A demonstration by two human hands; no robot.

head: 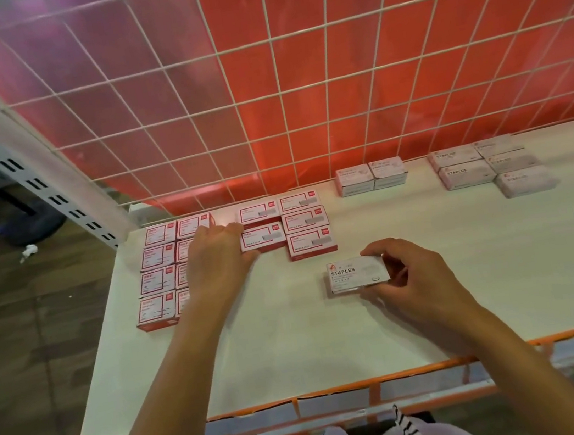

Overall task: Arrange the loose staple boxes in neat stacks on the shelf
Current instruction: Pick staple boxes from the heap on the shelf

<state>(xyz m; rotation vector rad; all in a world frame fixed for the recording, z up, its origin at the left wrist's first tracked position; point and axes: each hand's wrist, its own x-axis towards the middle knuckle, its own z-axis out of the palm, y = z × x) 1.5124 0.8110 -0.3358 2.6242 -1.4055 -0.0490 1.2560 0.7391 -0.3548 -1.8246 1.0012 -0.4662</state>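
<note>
My right hand (pixel 412 278) grips a white box marked STAPLES (pixel 355 275) by its right end, low over the white shelf (pixel 333 340). My left hand (pixel 218 255) lies over the right column of a red-and-white box group (pixel 160 273) at the left, fingers bent against a red-bordered box (pixel 262 236). Behind and beside that box sit several more red-bordered boxes (pixel 303 224). Two white boxes (pixel 370 177) stand side by side at the back. Several pale STAPLES boxes (pixel 486 165) lie at the back right.
A white wire grid (pixel 293 67) over a red panel closes the back of the shelf. An orange strip (pixel 376 379) edges the shelf front. A slotted white upright (pixel 29 170) stands at the left, with wood-look floor (pixel 11 351) below.
</note>
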